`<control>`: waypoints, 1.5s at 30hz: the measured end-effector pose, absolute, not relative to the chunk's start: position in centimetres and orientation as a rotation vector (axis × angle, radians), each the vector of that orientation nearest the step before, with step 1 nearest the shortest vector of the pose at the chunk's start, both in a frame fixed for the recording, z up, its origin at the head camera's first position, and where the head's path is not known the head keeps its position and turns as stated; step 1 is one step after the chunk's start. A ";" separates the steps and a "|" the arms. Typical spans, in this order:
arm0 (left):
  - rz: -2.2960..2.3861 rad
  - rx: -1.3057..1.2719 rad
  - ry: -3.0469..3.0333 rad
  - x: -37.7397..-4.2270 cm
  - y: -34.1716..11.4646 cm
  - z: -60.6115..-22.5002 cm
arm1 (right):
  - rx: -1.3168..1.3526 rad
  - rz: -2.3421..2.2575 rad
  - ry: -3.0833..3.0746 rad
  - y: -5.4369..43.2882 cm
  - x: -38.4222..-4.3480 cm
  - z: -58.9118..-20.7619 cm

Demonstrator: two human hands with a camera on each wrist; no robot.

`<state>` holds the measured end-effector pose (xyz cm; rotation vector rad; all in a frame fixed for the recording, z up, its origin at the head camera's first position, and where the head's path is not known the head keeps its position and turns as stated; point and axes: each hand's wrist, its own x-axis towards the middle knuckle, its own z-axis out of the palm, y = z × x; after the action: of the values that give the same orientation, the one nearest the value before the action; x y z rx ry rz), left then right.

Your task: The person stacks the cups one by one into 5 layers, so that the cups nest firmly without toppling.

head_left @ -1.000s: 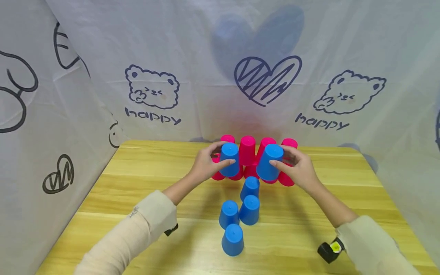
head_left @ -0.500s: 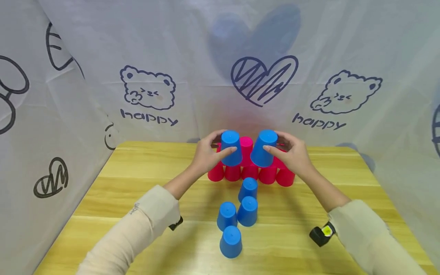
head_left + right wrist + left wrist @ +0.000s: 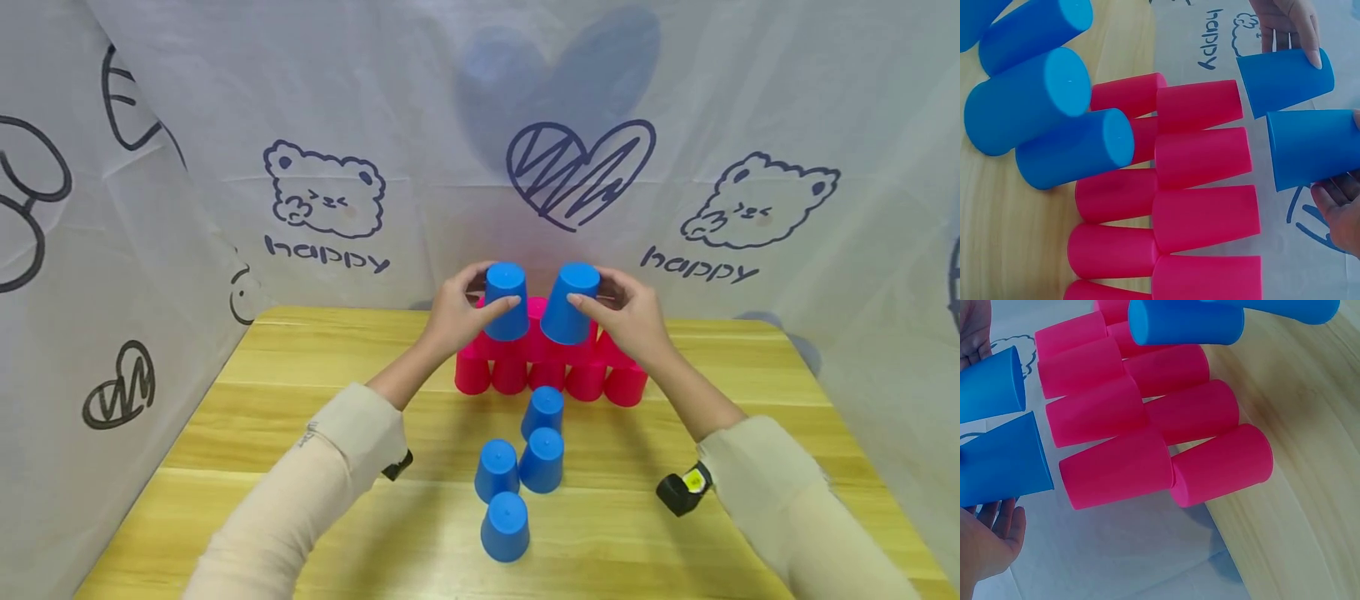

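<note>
My left hand pinches an upside-down blue cup between thumb and fingers. Opposite it, my right hand grips a second blue cup, also mouth down and slightly tilted. Both cups hang side by side with a gap between them, above a two-row wall of pink cups. In the right wrist view, the upper row of pink cups stands on the lower one, and both held blue cups are clear of its tops. From the head, the held cups hide part of the upper row.
Several upside-down blue cups stand on the wooden table in front of the pink wall, near one another. A white cloth with drawn bears and hearts hangs close behind the table's far edge.
Both hands have risen with their blue cups, from in front of the pink wall to above it. The right hand has also moved left, closer to the left one.
</note>
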<state>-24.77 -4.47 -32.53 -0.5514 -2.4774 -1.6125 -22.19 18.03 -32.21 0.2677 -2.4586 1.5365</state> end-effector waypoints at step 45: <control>-1.500 -0.310 -2.599 -27.3 -1.9 -31.8 | 0.089 1.564 -2.418 16.5 -25.9 -33.4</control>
<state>-27.31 -1.85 -31.75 -0.3103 -2.5994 -1.4998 -25.90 16.47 -33.44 0.0889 -2.4183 1.5637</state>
